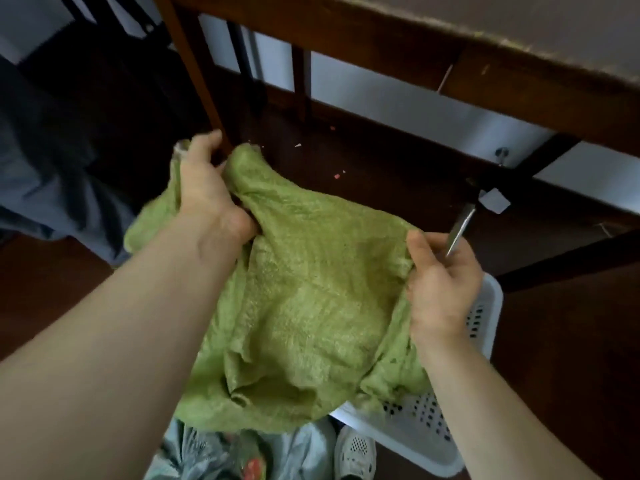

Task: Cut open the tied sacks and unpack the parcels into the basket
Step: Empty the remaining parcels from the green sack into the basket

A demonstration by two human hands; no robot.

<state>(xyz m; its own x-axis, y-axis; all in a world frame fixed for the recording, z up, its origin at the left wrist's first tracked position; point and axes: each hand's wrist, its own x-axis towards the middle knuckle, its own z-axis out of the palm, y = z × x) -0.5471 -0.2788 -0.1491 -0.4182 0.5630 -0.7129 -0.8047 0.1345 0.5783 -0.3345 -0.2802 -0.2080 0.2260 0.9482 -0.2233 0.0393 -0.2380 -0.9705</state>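
Two hands held a green sack (304, 306) up above a white basket (426, 424), which stood on the dark floor under it. The left hand (204, 188) gripped the bunched upper corner of the sack, fingers curled tightly round the cloth. The right hand (440, 285) pinched the sack's right edge with the thumb, its fingers curled, and a thin metal blade (459, 230) stuck out of the same fist. A white shoe (356, 452) stood just beside the basket.
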